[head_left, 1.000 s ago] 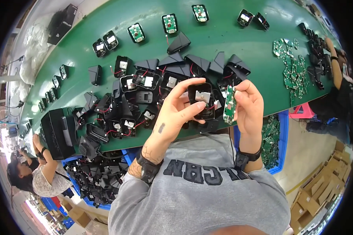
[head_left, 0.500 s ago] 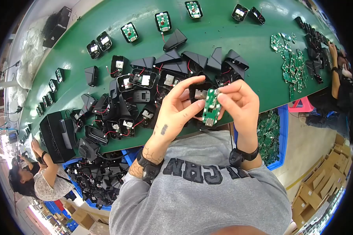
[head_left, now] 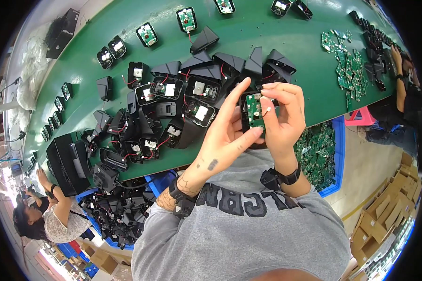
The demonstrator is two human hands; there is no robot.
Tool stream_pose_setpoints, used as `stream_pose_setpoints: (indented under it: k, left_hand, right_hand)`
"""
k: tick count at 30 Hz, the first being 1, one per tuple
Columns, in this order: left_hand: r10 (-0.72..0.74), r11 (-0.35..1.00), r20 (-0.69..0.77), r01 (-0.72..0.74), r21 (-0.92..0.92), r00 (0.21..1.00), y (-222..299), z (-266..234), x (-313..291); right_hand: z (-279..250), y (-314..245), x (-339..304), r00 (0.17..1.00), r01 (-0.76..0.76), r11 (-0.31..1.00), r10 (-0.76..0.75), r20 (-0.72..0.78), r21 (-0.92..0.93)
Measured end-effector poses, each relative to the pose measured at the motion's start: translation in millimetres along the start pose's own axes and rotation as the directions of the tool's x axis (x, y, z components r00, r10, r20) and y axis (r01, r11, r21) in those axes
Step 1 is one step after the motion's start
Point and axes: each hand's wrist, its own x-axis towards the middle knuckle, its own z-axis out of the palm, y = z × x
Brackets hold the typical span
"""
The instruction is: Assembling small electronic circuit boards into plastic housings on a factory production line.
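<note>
A green circuit board point(head_left: 254, 111) lies in the mouth of a black plastic housing point(head_left: 244, 122) close in front of me. My left hand point(head_left: 227, 136) is closed round the housing's left side, its index finger stretched up and its thumb at the board's lower edge. With my right hand point(head_left: 285, 112) I grip the board and housing from the right, fingers over the top edge and thumb on the board. A small white plug point(head_left: 267, 111) shows beside the right thumb. My palms hide much of the housing.
Several black housings with red wires point(head_left: 166, 88) are heaped on the green table point(head_left: 309, 61). Loose circuit boards point(head_left: 351, 70) lie at right. Blue bins hold boards point(head_left: 316, 150) and black parts point(head_left: 117, 213). Co-workers are at the left point(head_left: 63, 215) and right point(head_left: 401, 75).
The circuit board, held tilted over the housing before, now lies flat in its mouth, turned round. My right hand has moved from pinching the board to clasping it with the housing.
</note>
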Motion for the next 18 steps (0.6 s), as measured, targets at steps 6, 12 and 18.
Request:
stream_pose_setpoints:
  k: [6, 12, 18]
  left_hand:
    - [0.055, 0.998, -0.017, -0.054, 0.027, 0.998, -0.5, 0.4, 0.8]
    - [0.064, 0.998, -0.005, -0.063, 0.022, 0.998, -6.0, 3.6, -0.1]
    - [0.114, 0.989, 0.004, -0.114, 0.098, 0.994, -10.5, 1.7, -1.3]
  right_hand:
    - [-6.0, -3.7, 0.6, 0.990, -0.124, 0.980, 0.132, -0.041, 0.156]
    - [-7.8, -7.8, -1.0, 0.997, -0.072, 0.995, 0.071, 0.011, 0.068]
    - [-8.2, -4.6, -1.5, 0.998, 0.057, 0.974, -0.052, 0.031, -0.220]
